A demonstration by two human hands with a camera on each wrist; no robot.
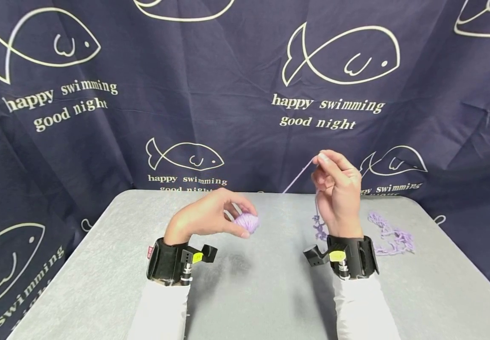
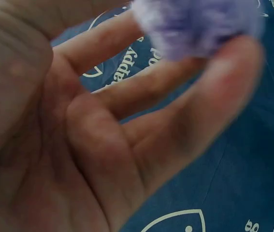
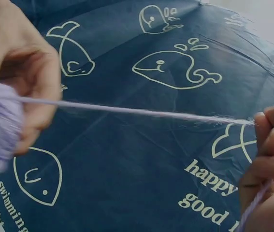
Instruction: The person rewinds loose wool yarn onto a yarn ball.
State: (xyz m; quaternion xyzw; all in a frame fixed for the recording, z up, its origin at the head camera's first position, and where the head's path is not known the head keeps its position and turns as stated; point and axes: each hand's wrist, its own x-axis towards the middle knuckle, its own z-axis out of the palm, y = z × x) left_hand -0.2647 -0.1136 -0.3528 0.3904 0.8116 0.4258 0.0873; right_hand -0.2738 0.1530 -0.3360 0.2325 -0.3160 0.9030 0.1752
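Note:
A small ball of lilac yarn (image 1: 247,222) is held between the thumb and fingers of my left hand (image 1: 213,215), above the table. In the left wrist view the yarn ball (image 2: 199,26) sits at the fingertips, partly cut off by the frame's top. My right hand (image 1: 340,189) is raised higher and pinches the yarn strand (image 1: 299,177) between thumb and index finger. Taut in the right wrist view, the strand (image 3: 141,112) runs from the ball (image 3: 1,125) to the right hand (image 3: 272,159). Its tail hangs below the right palm.
On the grey table (image 1: 266,293) a loose heap of crinkled lilac yarn (image 1: 393,236) lies right of the right wrist. More tangled yarn (image 1: 319,229) shows left of that wrist. A dark blue curtain (image 1: 236,94) with fish drawings hangs behind the table. Both wrists wear black camera straps.

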